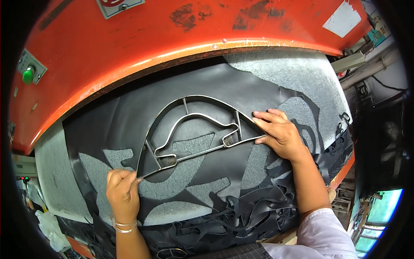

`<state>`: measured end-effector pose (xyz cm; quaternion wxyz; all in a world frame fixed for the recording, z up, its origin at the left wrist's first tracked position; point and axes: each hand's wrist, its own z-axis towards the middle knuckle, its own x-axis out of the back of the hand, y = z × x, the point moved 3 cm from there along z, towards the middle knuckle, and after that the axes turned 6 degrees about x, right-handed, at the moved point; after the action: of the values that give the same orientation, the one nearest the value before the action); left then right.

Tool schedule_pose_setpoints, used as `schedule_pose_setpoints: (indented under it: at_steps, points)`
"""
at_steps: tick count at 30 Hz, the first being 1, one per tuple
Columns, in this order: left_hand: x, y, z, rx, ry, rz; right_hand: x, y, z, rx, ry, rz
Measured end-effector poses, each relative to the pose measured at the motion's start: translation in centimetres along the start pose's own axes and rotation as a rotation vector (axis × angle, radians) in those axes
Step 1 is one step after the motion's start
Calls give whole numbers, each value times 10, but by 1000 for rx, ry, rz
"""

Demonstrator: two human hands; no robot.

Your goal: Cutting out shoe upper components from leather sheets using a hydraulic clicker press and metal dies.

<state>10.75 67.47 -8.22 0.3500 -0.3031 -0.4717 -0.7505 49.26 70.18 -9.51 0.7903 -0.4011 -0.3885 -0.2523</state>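
A curved steel cutting die [200, 153] lies across a sheet of black leather [202, 84]. It has an arched outer blade, a smaller shaped inner blade and short braces between them. My left hand [122, 194], with bangles at the wrist, pinches the die's lower left corner. At the opposite pointed end, my right hand [279, 134] grips the tip between thumb and fingers. Cut-out holes in the leather below and beside the die show the pale grey board [276, 67] underneath.
A red press beam [172, 28] spans the far side, with a green button [28, 75] at its left. Tangled black leather scraps [258, 207] pile along the near edge. Far right stands a dark screen-like panel [381, 142].
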Motion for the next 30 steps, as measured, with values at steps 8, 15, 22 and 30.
schedule_pose_setpoints:
  at_steps: [8,15,22,30]
  points:
    - [-16,2,7,65,-28,44,10,13,10,-35,-76,7]
    - [-3,0,5,58,-18,36,5,9,8,-57,-93,25]
    - [9,1,-11,13,47,-88,8,-5,-13,-74,-96,47]
    - [36,5,-31,-21,115,-80,11,-26,-14,-22,-113,38]
